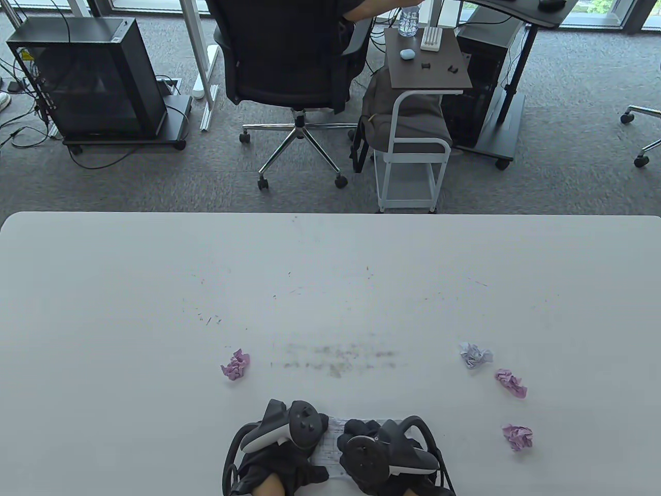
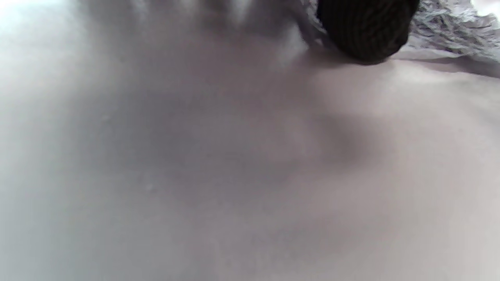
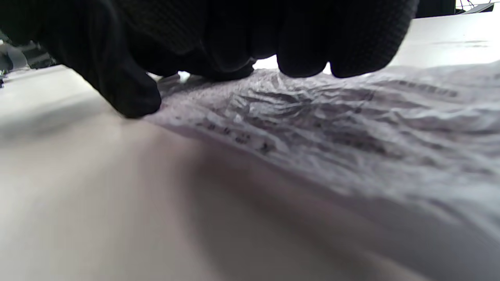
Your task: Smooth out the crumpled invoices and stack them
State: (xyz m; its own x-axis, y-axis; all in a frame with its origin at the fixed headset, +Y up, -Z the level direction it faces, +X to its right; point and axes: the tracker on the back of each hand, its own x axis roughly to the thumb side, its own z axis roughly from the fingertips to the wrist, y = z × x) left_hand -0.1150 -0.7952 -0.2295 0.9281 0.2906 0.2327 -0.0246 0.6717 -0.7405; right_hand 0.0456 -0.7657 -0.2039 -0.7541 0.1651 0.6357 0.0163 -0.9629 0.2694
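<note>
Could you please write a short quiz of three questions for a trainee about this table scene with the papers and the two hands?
1. How many crumpled paper balls lie on the table?
2. True or false: the unfolded invoice lies between the left hand and the right hand, at the near edge.
3. Which ball is not pink? A: the lone ball on the left. B: the farthest right-side ball. C: the nearest right-side ball.

Key
1. Four: one on the left, three on the right, including the middle right-side ball.
2. True; the right wrist view shows the fingers on the wrinkled sheet.
3. B; it is whitish.
</note>
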